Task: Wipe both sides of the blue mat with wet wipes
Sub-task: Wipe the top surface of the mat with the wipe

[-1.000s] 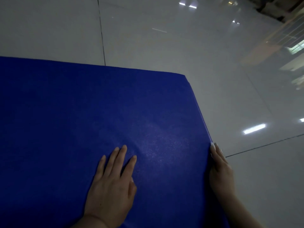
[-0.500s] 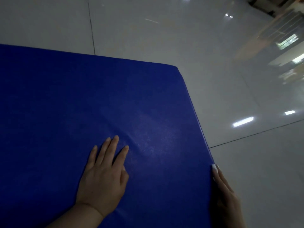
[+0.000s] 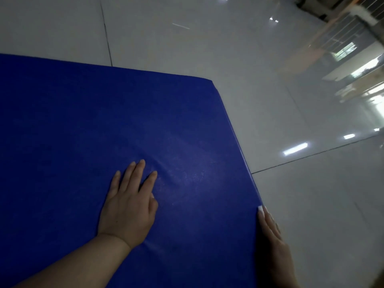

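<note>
Head camera looks down on a blue mat (image 3: 104, 132) lying flat on a glossy tiled floor (image 3: 270, 100), the mat filling the left and lower part of the picture with its far right corner near the middle top. Going from the left, the left hand (image 3: 128, 206) lies palm down on the mat's surface, inward from the right edge — its fingers (image 3: 137, 173) are straight and only slightly apart, the thumb tucked close against the side of the palm. A few shallow creases run across the mat just beyond the fingertips, with a faint pale sheen beside them. Further right, the right hand (image 3: 272, 240) lies along the mat's right edge, fingers straight and pressed together, pointing away from the person, the tips touching the edge itself; whether any part of it reaches under the mat cannot be told. Right of that hand the bare tiles carry dark joint lines and bright reflections of lights — blurred shapes stand at the top right.
</note>
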`<action>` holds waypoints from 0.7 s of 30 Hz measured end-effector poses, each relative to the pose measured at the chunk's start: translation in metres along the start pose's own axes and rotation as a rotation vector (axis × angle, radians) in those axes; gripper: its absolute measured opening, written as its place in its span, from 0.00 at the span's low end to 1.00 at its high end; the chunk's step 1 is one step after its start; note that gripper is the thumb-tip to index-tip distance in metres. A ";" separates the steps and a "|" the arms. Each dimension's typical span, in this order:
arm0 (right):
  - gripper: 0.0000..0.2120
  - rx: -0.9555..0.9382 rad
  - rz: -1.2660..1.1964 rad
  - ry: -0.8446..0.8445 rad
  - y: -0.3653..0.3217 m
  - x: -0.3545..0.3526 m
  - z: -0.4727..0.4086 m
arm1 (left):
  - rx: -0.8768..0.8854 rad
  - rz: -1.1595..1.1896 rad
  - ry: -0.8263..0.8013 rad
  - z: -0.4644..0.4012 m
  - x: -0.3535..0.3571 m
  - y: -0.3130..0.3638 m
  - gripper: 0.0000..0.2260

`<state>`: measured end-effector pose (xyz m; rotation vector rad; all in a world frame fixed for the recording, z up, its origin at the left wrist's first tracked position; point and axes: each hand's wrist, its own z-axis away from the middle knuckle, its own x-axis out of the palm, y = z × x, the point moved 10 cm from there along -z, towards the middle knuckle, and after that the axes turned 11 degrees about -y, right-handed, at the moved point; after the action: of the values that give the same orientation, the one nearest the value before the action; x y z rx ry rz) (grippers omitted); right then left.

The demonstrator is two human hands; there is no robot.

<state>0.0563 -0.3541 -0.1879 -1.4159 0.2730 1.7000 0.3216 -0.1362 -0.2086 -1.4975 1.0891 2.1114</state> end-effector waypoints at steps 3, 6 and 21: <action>0.56 -0.035 0.120 -0.019 0.018 0.012 0.035 | 0.012 0.012 0.011 0.001 0.000 0.000 0.24; 0.55 0.016 0.141 0.135 0.035 0.017 0.065 | 0.021 0.051 0.034 0.003 -0.002 -0.001 0.25; 0.30 0.414 -0.237 0.139 -0.025 0.057 0.135 | 0.169 0.066 -0.010 0.091 -0.018 -0.011 0.24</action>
<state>-0.0157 -0.2236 -0.1849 -1.2028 0.4835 1.2670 0.2762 -0.0589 -0.1828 -1.3893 1.2951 2.0099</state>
